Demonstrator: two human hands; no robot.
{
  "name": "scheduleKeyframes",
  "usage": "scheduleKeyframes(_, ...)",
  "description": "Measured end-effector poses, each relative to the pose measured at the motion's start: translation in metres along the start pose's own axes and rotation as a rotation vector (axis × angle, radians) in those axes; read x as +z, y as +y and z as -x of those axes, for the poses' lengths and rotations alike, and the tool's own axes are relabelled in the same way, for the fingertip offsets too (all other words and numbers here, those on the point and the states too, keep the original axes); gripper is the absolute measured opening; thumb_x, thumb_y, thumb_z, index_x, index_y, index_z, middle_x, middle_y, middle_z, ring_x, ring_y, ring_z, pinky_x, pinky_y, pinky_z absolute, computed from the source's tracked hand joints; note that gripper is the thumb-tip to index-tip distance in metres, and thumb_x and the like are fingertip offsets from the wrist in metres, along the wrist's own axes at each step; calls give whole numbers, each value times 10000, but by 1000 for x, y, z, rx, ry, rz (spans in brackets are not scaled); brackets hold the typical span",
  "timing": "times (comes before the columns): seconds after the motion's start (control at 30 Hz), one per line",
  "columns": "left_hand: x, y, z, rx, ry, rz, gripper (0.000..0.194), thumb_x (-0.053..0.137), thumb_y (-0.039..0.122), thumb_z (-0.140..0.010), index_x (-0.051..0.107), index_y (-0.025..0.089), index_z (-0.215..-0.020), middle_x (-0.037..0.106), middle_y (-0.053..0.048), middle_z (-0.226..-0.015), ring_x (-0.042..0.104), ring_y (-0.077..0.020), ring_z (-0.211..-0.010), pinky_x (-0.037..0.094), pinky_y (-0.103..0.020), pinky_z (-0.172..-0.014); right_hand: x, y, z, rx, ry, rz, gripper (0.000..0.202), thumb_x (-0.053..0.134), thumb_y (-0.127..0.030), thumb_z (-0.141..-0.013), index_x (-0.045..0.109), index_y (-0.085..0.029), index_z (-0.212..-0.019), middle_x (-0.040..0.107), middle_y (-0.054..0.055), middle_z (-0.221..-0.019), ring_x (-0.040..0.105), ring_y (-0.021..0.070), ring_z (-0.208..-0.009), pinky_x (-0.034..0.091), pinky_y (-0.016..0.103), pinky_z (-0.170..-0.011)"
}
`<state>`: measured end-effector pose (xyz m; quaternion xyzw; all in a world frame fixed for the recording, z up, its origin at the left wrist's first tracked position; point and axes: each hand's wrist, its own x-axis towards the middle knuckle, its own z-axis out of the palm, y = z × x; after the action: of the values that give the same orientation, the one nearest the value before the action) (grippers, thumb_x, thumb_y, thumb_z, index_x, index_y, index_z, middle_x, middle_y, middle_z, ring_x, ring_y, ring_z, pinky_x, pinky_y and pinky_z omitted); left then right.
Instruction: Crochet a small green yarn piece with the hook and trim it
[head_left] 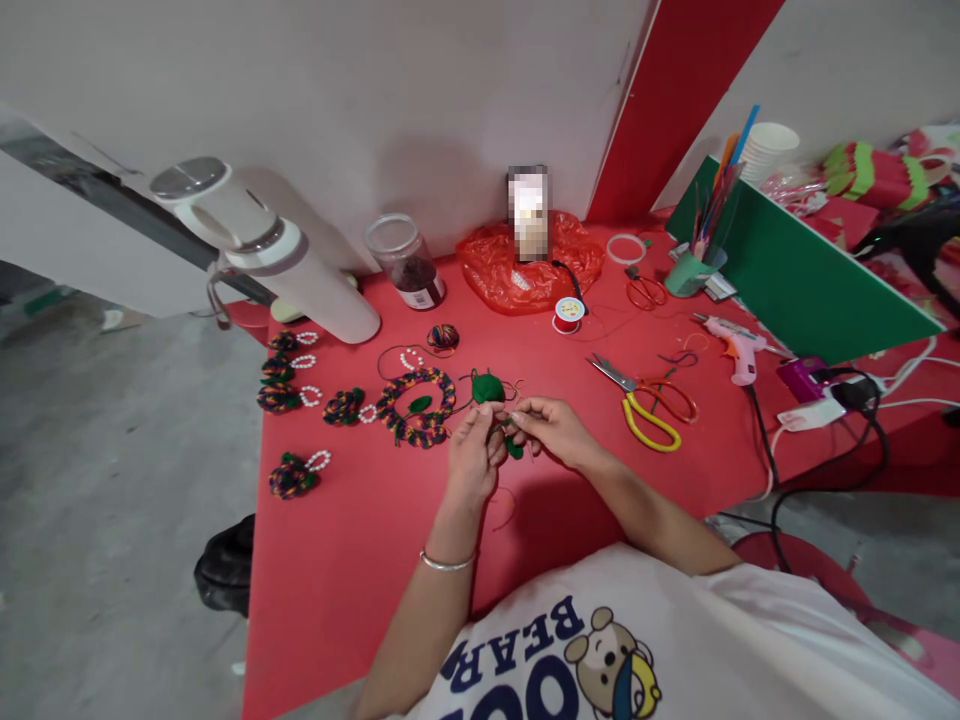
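My left hand (474, 448) and my right hand (551, 428) meet over the red table, fingertips pinched together. Between and below them shows a small green yarn piece (514, 448), partly hidden by the fingers. Just beyond the fingertips sits a ball of green yarn (487, 387), with loose strands around it. To the left lies a ring of braided multicoloured yarn (384, 405) with a green leaf-shaped piece (420, 405) inside it. A loose dark strand (504, 510) curls on the table nearer to me.
Several yarn flowers with white bead loops (294, 477) line the left side. Yellow-and-red-handled scissors (651, 420) and a pink glue gun (741, 350) with cables lie right. Behind stand a tumbler (315, 285), a jar (412, 270), a thread spool (568, 315) and a phone (529, 215).
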<state>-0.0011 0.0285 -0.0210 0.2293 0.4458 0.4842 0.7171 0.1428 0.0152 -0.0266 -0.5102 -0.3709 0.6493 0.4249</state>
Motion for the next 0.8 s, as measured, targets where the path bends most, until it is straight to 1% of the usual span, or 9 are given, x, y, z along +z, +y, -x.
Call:
scheduleKeyframes(0.03,0,0,-1,-13,3,12,441,803,531,-725,700,146,-915,634,12,-711,274,1,-371,165,-167,-337,1,-1,0,-6,3,3,330,752,-505,-789,688,-195,-882,698,9,-725,611,99,-556,458,182,-440)
scheduleKeyframes(0.1,0,0,-1,-39,-10,28,427,762,524,-744,708,133,-906,610,15,-661,302,-16,-375,202,-177,-340,1,-2,1,-20,23,9,339,755,-513,-781,683,-197,-880,681,0,-709,605,98,-557,451,178,-435)
scheduleKeyframes(0.2,-1,-2,0,-24,-62,16,317,799,357,-657,705,138,-866,522,59,-534,366,-43,-388,300,-184,-379,1,-3,1,-29,51,12,351,754,-523,-775,680,-196,-877,677,-1,-711,606,102,-564,442,179,-431)
scheduleKeyframes(0.3,-1,-6,2,34,-74,-60,316,827,224,-593,698,160,-875,588,52,-557,439,-51,-413,349,-181,-424,0,-5,2,-31,66,26,342,744,-514,-782,688,-195,-890,671,-7,-679,593,104,-545,422,184,-426)
scheduleKeyframes(0.4,-1,-9,3,117,-33,-201,271,836,245,-643,712,160,-868,675,3,-630,578,-98,-509,451,-211,-505,-1,-6,3,-75,89,71,293,725,-482,-802,704,-199,-875,675,-9,-665,600,109,-555,454,205,-476)
scheduleKeyframes(0.5,-1,-8,4,236,22,-340,223,838,252,-671,750,152,-850,736,-56,-766,674,-150,-649,533,-258,-606,-3,-5,3,-153,129,149,243,714,-445,-812,726,-205,-843,710,2,-704,636,124,-608,530,251,-600)
scheduleKeyframes(0.57,0,-5,6,313,46,-410,172,828,250,-698,774,162,-835,732,-59,-794,666,-149,-643,535,-256,-595,-3,-5,3,-184,145,197,227,708,-435,-818,734,-210,-830,718,6,-708,643,133,-620,540,269,-631)
scheduleKeyframes(0.67,1,0,10,382,22,-501,94,783,273,-775,780,180,-791,697,-41,-748,610,-128,-580,495,-233,-528,-4,-4,3,-187,120,208,226,705,-435,-824,725,-211,-807,711,6,-698,629,133,-598,536,273,-620)
scheduleKeyframes(0.8,1,-1,11,334,-13,-408,208,768,376,-820,697,184,-787,645,-13,-710,592,-120,-589,484,-217,-527,-2,-3,4,-175,78,200,231,704,-430,-824,714,-201,-795,715,15,-707,643,133,-611,544,272,-628)
